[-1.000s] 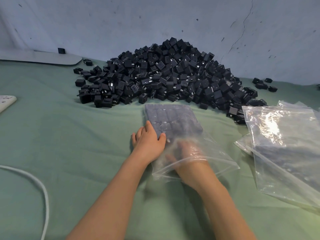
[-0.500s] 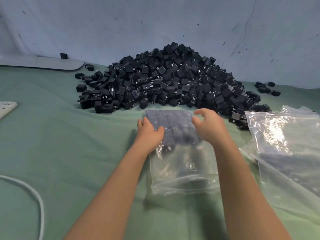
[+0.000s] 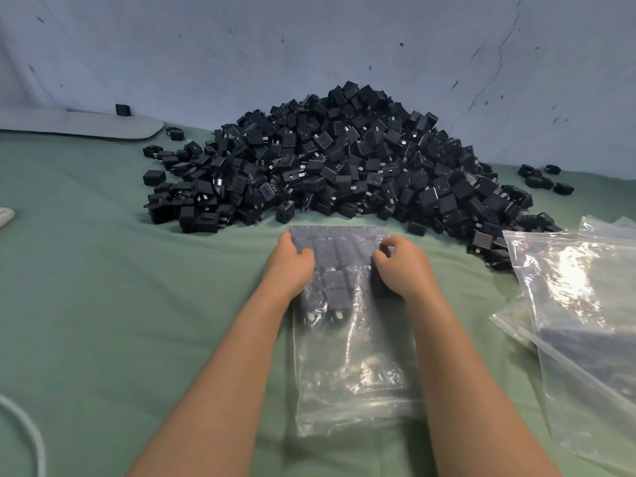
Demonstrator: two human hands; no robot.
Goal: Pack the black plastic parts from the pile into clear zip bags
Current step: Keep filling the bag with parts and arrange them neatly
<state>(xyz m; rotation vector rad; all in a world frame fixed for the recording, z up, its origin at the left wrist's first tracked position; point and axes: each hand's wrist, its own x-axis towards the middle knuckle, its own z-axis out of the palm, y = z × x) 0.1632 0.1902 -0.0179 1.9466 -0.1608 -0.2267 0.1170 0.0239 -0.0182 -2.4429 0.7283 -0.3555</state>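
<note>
Both hands have shifted since half a second ago: the right hand [image 3: 402, 266] has dropped from the bag's far right corner to its right side, and the left hand [image 3: 289, 266] has slid a little further along the left side.

They flank the packed block, one on each side of the zip bag [image 3: 354, 356]. The left hand's fingers curl round the bag's left edge and its thumb lies on top. The right hand's fingers are bent, their tips pressing into the plastic over the parts.

The bag is clear, thin and crinkled, lying flat on the green cloth [image 3: 103, 287] just in front of the pile [image 3: 344, 160]. Its far half holds black parts [image 3: 337, 287] set in neat rows; its near half is slack and glossy, with the zip strip across the near end.

The parts are small matte black blocks, boxy with rounded corners, several showing short metal prongs. Any marking on them is too small to read. They are heaped in a broad mound against the pale blue wall [image 3: 241, 46], which is scuffed and cracked. A few loose parts [image 3: 543, 179] lie apart to the right.

More clear bags [image 3: 578, 304] lie overlapping at the right, shiny under glare. A white cable [image 3: 31, 435] curves at the lower left, and a flat pale board [image 3: 86, 123] rests at the back left.
</note>
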